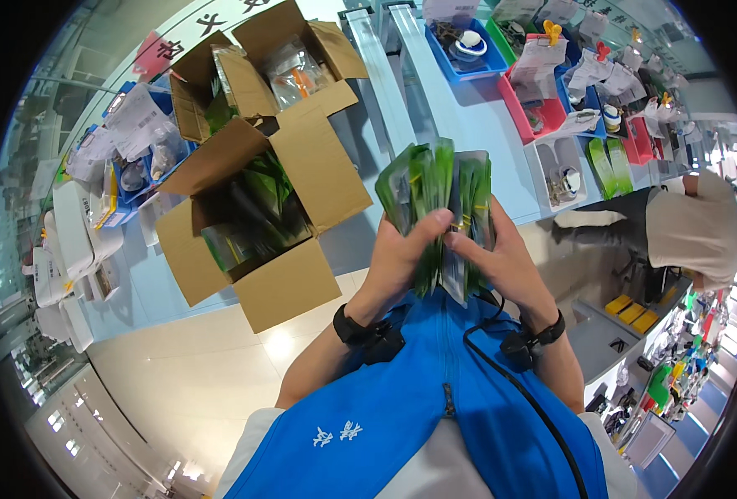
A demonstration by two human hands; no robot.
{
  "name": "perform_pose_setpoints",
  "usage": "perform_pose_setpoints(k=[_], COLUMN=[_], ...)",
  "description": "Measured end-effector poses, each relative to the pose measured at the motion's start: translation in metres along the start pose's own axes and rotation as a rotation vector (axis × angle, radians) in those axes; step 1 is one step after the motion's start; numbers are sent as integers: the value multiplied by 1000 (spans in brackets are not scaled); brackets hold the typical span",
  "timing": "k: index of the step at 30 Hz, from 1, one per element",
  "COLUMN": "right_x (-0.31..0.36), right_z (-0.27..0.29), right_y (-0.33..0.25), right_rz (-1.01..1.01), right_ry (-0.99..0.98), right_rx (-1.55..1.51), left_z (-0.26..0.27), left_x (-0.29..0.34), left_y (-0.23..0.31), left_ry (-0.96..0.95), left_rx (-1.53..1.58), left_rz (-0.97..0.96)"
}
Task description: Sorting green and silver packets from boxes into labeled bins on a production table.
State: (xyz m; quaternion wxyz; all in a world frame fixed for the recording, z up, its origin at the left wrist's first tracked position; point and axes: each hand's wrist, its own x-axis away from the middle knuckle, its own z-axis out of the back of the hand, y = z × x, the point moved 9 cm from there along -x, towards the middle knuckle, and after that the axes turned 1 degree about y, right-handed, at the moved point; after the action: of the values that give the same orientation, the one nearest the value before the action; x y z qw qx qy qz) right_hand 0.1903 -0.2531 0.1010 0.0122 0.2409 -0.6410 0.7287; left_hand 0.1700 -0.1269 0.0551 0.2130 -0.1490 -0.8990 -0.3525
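A thick bunch of flat, green-and-clear plastic packets (437,179) stands on edge in front of my chest. My left hand (397,254) closes round the left part of it, thumb across the near face. My right hand (508,259) grips the right part (473,179), its thumb close to the left thumb. Most of my fingers are hidden behind the packets. To the left, an open cardboard box (289,287) with spread flaps holds more green packets (273,187), leaning inside it.
Behind that box, another open carton (335,98) holds clear bags with orange parts. Blue (486,62), pink (518,112) and white bins (543,170) line the table's right side. More green packets (609,166) lie there. A person (692,229) is at the far right.
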Motion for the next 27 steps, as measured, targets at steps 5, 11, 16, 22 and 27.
perform_pose_setpoints(k=[5,11,16,22,27], right_x=[12,29,46,56,71], right_z=[48,149,241,289,337], right_y=[20,61,96,99,101], right_rz=[-59,-218,-189,-214,-231], right_ry=[193,217,140,12,-88], right_rx=[57,-367,-741,-614,-523], left_z=[-23,-62,-113,-151,-197], left_x=[-7,-12,-19,-33,-39], left_y=[0,-47,-90,-179,-214], left_ry=[-94,-217,-160,72,65], left_rx=[-348,96,-20,-429,-360], left_rz=[-121,220,187,342,365])
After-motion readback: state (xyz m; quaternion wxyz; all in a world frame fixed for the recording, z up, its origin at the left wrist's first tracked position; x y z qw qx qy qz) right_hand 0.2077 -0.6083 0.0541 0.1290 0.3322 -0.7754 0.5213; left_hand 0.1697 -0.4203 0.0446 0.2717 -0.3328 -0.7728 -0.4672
